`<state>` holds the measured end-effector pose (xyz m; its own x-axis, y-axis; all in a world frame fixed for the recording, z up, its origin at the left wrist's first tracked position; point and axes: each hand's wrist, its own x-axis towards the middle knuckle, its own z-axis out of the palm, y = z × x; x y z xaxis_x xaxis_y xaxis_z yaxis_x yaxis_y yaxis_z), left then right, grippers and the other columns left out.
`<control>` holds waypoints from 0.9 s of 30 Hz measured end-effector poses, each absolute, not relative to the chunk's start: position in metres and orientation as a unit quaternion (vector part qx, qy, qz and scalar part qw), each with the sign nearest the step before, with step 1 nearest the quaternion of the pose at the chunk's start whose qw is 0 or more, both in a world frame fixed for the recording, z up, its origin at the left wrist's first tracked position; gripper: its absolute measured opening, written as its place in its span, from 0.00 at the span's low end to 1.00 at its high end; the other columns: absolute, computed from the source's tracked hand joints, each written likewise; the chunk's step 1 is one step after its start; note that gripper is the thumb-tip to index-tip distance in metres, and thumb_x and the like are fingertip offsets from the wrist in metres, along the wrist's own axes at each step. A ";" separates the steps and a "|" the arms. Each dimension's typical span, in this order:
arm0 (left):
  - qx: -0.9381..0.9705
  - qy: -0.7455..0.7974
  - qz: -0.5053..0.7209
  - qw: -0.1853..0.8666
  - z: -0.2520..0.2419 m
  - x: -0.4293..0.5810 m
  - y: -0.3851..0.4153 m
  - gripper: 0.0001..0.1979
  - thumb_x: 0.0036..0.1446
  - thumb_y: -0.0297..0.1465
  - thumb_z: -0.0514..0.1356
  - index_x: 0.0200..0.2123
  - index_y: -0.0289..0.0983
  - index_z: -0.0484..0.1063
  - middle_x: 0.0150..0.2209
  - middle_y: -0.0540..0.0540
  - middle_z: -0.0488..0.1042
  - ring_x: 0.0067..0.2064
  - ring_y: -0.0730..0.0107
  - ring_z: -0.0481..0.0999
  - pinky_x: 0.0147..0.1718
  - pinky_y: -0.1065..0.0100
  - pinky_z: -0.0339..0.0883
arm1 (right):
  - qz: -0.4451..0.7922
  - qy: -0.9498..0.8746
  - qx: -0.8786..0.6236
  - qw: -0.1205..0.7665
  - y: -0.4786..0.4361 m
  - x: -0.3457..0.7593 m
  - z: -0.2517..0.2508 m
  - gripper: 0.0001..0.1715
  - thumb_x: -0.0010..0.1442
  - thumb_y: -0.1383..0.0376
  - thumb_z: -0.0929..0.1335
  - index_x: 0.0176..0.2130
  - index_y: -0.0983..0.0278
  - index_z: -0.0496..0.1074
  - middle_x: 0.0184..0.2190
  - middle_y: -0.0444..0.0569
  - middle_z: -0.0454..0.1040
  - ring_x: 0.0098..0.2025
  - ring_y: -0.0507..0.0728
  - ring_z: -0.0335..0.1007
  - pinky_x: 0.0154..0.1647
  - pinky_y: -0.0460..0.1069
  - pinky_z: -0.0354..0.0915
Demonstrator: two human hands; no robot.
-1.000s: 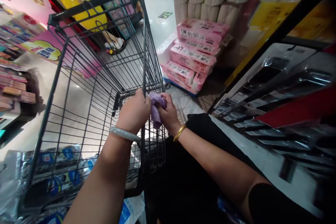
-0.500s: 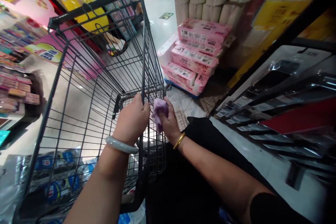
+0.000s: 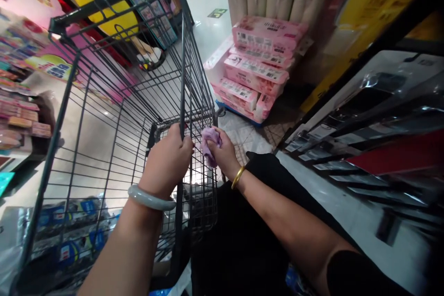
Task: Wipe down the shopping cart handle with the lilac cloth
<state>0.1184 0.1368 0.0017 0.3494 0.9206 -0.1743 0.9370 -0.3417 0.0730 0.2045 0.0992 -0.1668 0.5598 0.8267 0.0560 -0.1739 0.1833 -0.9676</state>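
Observation:
A dark wire shopping cart stands tilted in view on the left, its basket showing nothing inside. My left hand, with a pale bangle at the wrist, has its fingers closed round the cart's near top rail. Just right of that rail, my right hand holds a crumpled purple cloth against the cart's wire side. The cloth is pinched between thumb and fingers. A gold bangle sits on the right wrist.
Pink tissue packs are stacked on a blue base beyond the cart. Packaged goods hang on a rack at the right. Shelves of small goods stand at the far left, and blue packages lie at the lower left.
My left hand and the cart's rail have shifted slightly left in view. My right hand has turned a little with the purple cloth still held.

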 end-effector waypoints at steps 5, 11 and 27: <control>0.823 0.563 -0.041 0.065 0.001 0.119 0.136 0.19 0.65 0.38 0.46 0.53 0.38 0.66 0.39 0.38 0.80 0.42 0.49 0.80 0.39 0.56 0.69 | 0.334 -0.311 -0.497 0.738 0.101 0.202 -0.158 0.33 0.57 0.56 0.75 0.59 0.55 0.67 0.57 0.50 0.73 0.55 0.57 0.72 0.60 0.55 0.68; 0.818 0.568 -0.044 0.080 0.002 0.118 0.135 0.19 0.66 0.36 0.46 0.54 0.38 0.66 0.36 0.40 0.79 0.38 0.52 0.79 0.37 0.58 0.68 | 0.456 -0.135 -0.508 0.718 0.107 0.205 -0.169 0.24 0.57 0.54 0.73 0.49 0.59 0.67 0.42 0.48 0.77 0.38 0.53 0.74 0.41 0.50 0.73; 0.817 0.569 -0.037 0.083 0.002 0.117 0.135 0.19 0.66 0.37 0.47 0.55 0.38 0.67 0.38 0.39 0.79 0.39 0.51 0.79 0.37 0.57 0.69 | 0.387 -0.244 -0.499 0.736 0.118 0.209 -0.174 0.24 0.56 0.58 0.73 0.52 0.57 0.71 0.52 0.49 0.76 0.52 0.56 0.73 0.55 0.53 0.71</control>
